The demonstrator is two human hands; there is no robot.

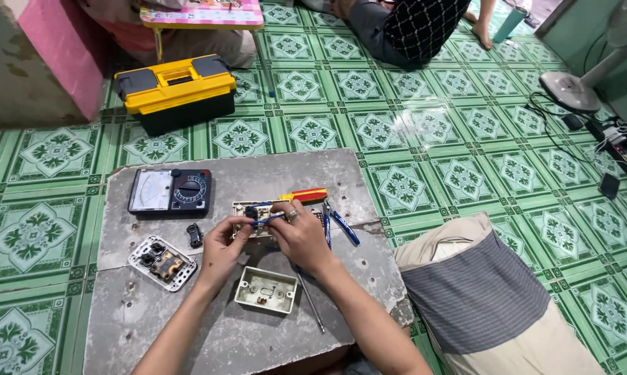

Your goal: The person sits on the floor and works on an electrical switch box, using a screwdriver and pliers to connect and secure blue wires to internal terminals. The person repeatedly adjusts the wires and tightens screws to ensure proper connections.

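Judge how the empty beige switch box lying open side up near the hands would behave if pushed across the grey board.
The beige switch box looks like thin hollow plastic, so probably light. It rests flat on the grey board, so it should slide, not roll or tip. The small parts inside might rattle or shift.

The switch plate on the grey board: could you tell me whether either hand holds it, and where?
Both do: left hand grips the switch plate at its left edge, right hand pinches its blue wire.

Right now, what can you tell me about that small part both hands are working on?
The switch module is a small beige plastic frame with blue wire running across it. It lies on the grey board, just below a red-and-yellow screwdriver. The left hand steadies its left edge; the right hand pinches the wire. Finer details are too small to tell.
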